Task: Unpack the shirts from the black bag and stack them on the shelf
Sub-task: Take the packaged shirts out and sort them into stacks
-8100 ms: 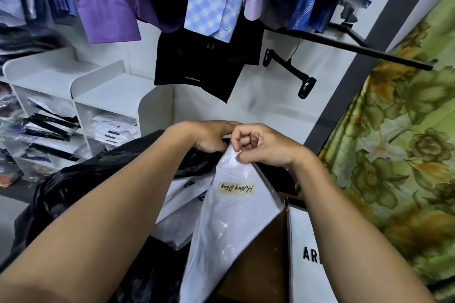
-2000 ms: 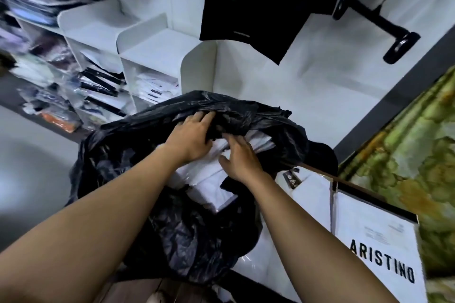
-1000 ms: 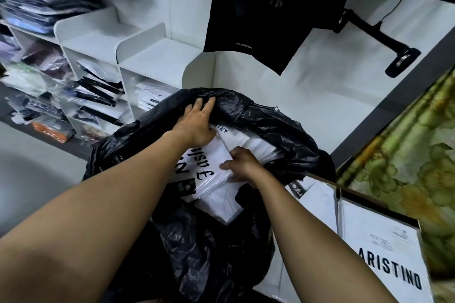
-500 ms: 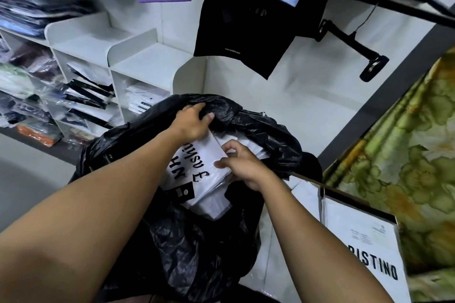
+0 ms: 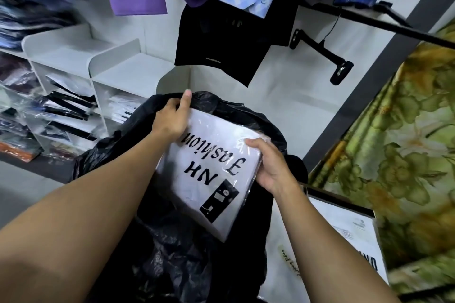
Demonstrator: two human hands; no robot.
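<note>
White cloth under clear film is what both hands grip: a packed shirt (image 5: 211, 179), held tilted over the open mouth of the black bag (image 5: 172, 248), its near corner hanging in front of the bag's crumpled side. We see the left hand (image 5: 170, 120) clamped on the far left corner, one finger (image 5: 186, 101) stretched straight up past the top edge and the rest tucked behind the pack, where we cannot follow them; the right hand (image 5: 270, 167) is clamped on the right edge, thumb (image 5: 253, 142) pressed on the front face, the other fingers wrapped round the back.

We find the pack flat and rectangular, the shirt folded square inside; black lettering reading "NH Fashion" runs across it upside down to us; a black tag (image 5: 219, 200) sits near the lower corner; the film shines and wrinkles at the edges.

Behind the bag stands the white shelf (image 5: 128, 74), its top bare where we can see it; more packs (image 5: 123, 110) lie in the compartment below; further white packs (image 5: 344, 231) stand in a box just beside the bag on the right.
</note>
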